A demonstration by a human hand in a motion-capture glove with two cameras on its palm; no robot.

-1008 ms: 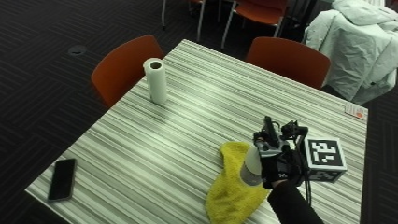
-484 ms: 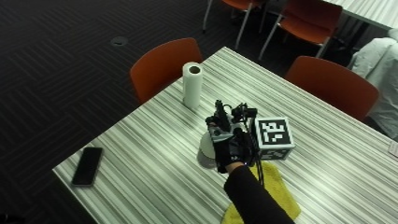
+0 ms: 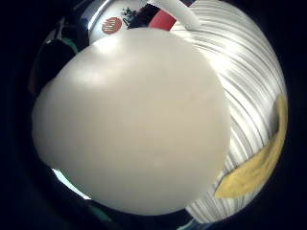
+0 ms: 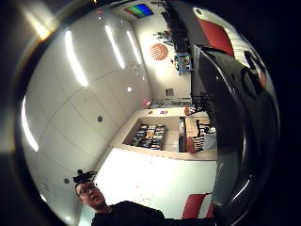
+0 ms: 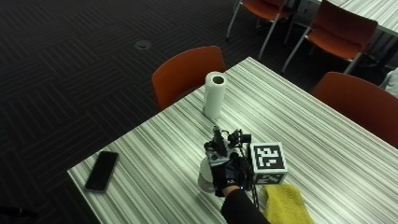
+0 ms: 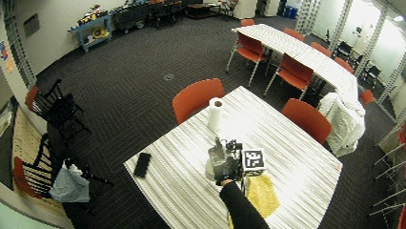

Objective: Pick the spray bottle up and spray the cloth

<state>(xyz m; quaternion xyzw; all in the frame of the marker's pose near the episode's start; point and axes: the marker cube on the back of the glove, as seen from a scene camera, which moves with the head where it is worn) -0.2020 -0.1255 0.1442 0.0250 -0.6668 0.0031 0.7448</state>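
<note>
Fingers of the gloved right hand (image 5: 227, 172) wrap the upright spray bottle (image 5: 208, 173), standing on the striped worktop (image 5: 155, 154). Yellow cloth (image 5: 285, 205) lies flat just beside the bottle, on the wrist's far side, so the nozzle must turn toward it.

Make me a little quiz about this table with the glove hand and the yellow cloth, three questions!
1. True or false: the black-gloved right hand grips the pale translucent plastic spray bottle.
2. Which thing lies beside the person's sleeve? A) the crumpled yellow cloth B) the flat black phone C) the upright white paper towel roll
3. Fill in: the paper towel roll stands on the striped table near an orange ____.

Key: 1 true; 2 A; 3 chair.
</note>
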